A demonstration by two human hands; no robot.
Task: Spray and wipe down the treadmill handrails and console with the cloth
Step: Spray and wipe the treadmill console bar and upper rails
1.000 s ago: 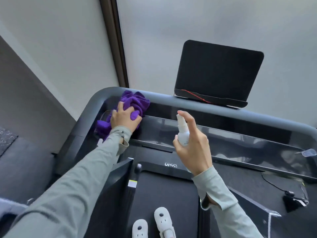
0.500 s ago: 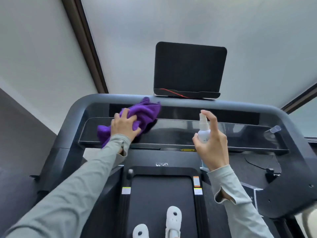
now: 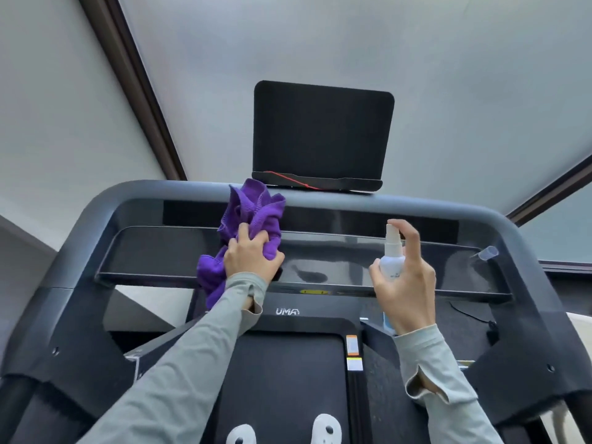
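Now, head view, notes from my remote seat:
Bottle: small white spray bottle (image 3: pixel 391 255), upright in the right hand (image 3: pixel 406 285); I cannot tell how full it is.
Right hand: fingers wrapped round the bottle body, index finger hooked over the nozzle top.
Cloth: purple cloth (image 3: pixel 248 225), bunched; it spills above and below the left hand (image 3: pixel 251 256), top fold touching the grey handrail (image 3: pixel 166 189).
Left hand: fingers curled into the cloth, pressing it on the glossy console panel (image 3: pixel 320 270).
Console: dark shelf running across under both hands; cloth sits left of centre, bottle to the right of it, well apart.
Beyond the hands: black tablet stand (image 3: pixel 323 133) on the handrail, just past the cloth, red line along its lower lip.
Far right of the bottle hand: clear plastic cap (image 3: pixel 487 253) lying on the console.
Below the wrists: treadmill belt (image 3: pixel 282 379) and two white shoes (image 3: pixel 325 429).
In the way: the left hand and cloth cover part of the console.
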